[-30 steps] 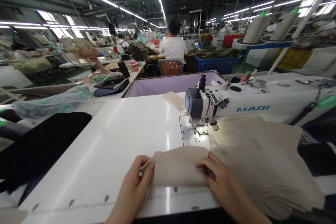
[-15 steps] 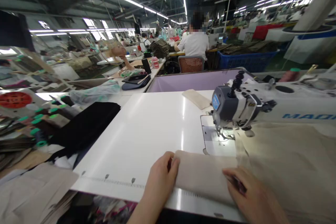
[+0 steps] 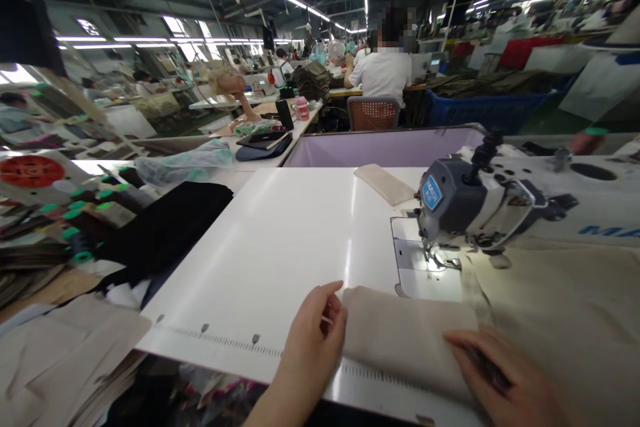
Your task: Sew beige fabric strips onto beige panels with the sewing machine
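A folded beige fabric piece (image 3: pixel 405 340) lies at the front edge of the white sewing table (image 3: pixel 280 247). My left hand (image 3: pixel 320 333) is at its left end, thumb against the fabric edge and the fingers curled, index fingertip lifted. On the right, my right hand (image 3: pixel 495 367) rests on the piece's right part, with a dark, slim object between its fingers, too blurred to name. The presser foot of the sewing machine (image 3: pixel 450 207) stands behind the piece, not touching it. Larger beige cloth (image 3: pixel 565 307) spreads under the machine arm at the right.
Another small beige piece (image 3: pixel 385 185) lies behind the needle area. Black fabric (image 3: pixel 170 233), thread cones (image 3: pixel 117 213) and stacked beige pieces (image 3: pixel 65 353) are at the left. A seated person in a white shirt (image 3: pixel 383 77) is beyond the lilac panel (image 3: pixel 385 149).
The view has turned slightly, so the machine appears farther right. My left index finger has lifted from the fabric edge. Both hands remain at the folded piece.
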Tool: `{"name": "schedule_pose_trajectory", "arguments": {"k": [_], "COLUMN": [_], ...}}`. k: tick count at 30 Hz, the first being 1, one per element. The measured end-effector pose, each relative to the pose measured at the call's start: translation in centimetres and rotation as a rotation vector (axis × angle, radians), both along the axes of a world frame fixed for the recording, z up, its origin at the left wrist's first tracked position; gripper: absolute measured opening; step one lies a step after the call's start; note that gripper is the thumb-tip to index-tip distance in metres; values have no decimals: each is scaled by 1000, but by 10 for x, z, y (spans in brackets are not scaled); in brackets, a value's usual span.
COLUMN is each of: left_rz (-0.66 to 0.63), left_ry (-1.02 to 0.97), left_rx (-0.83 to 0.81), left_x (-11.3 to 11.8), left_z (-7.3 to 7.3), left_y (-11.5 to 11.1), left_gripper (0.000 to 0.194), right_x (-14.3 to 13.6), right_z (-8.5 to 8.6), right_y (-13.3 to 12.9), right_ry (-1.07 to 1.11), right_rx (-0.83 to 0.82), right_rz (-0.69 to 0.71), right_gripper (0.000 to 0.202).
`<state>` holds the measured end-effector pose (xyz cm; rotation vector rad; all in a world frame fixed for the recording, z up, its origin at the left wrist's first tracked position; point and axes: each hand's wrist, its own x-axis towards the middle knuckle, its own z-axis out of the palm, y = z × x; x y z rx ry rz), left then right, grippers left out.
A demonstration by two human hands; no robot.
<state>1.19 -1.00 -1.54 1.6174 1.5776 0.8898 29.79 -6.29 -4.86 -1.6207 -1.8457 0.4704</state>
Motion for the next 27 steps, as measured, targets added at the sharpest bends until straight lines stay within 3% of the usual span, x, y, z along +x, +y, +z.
{"name": "schedule_pose_trajectory", "arguments": {"k": [5, 11, 15, 20, 27], "left_rz": [-30, 15, 33, 76, 52], "left_ry": [39, 90, 124, 158, 169], "left_rx": [-62, -96, -150, -138, -104], "left_x": [0, -9, -9, -4, -5], "left_z": [-2, 9, 14, 9, 4], "left_y": [0, 3, 1, -4, -9], "left_gripper": [43, 36, 36, 34, 34], "right_x": [2, -6, -9, -9, -6], "right_z": [0, -4, 0, 6, 4], "right_y": [1, 8, 11, 10, 10], "right_ry": [-31, -43, -6, 37, 14], "right_rx": [8, 119, 115, -8, 28], "right_rz": [-13, 55, 26, -36, 65], "right_gripper": [21, 21, 22, 20, 15]}}
